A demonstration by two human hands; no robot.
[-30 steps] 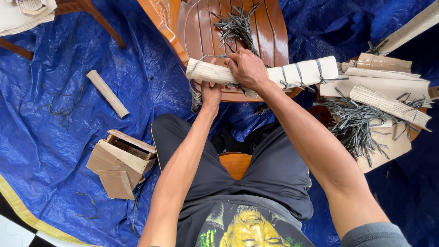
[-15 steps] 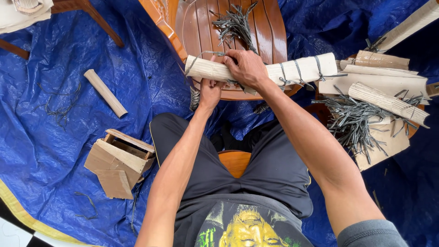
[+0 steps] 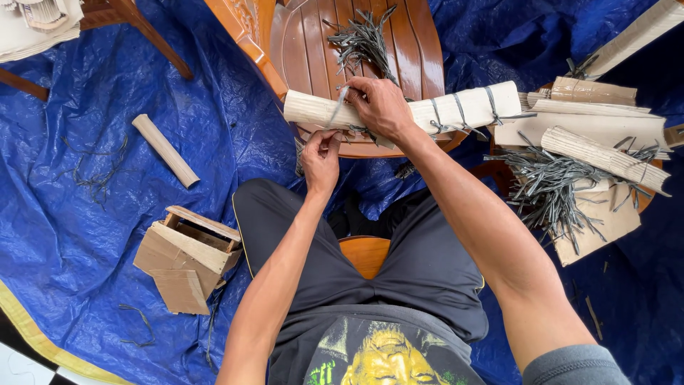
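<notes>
Our right hand (image 3: 381, 107) grips the middle of a pale roll of sticks (image 3: 456, 110) and presses it down on the brown wooden chair seat (image 3: 313, 43). Our left hand (image 3: 322, 158) sits just below the roll at 7 o'clock from the right hand, pinching a thin grey strip (image 3: 338, 105) that goes up over the roll. More grey ties wrap the roll toward 3 o'clock. A heap of loose grey strips (image 3: 363, 39) lies on the seat at 12 o'clock. At 3 o'clock we see more tied rolls (image 3: 605, 153) and another grey heap (image 3: 548, 189). At 9 o'clock a short wooden stick (image 3: 165, 150) lies on the blue tarp (image 3: 78, 214). At 8 o'clock sits a folded cardboard box (image 3: 184, 257).
</notes>
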